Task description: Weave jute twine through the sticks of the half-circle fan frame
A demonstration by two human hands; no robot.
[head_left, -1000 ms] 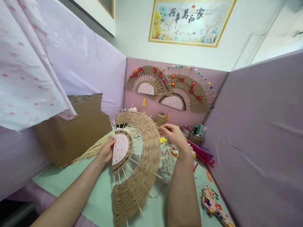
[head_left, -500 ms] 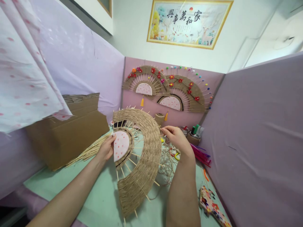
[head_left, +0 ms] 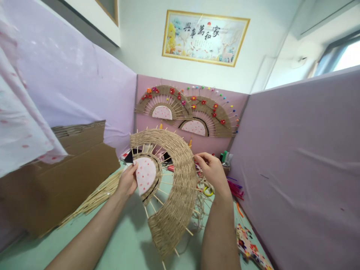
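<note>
A half-round fan woven of brown jute twine (head_left: 180,180) on wooden sticks is held up above the green table (head_left: 123,243). My left hand (head_left: 127,181) grips its pink dotted centre piece (head_left: 144,174) at the flat edge. At the fan's outer right rim, my right hand (head_left: 212,171) is closed in a pinch on the twine. Loose twine (head_left: 200,202) hangs in a tangle under the right hand.
Two finished fans with red flowers (head_left: 209,116) hang on the pink back wall. A cardboard box (head_left: 59,176) stands at left with a bundle of thin sticks (head_left: 92,197) beside it. Markers in a cup (head_left: 225,157), pink pipe cleaners (head_left: 234,187) and a patterned glue gun (head_left: 250,247) lie right.
The fan has been lifted and turned more upright, nearer the camera. My right hand has moved down onto its outer rim. The view has swung to the right.
</note>
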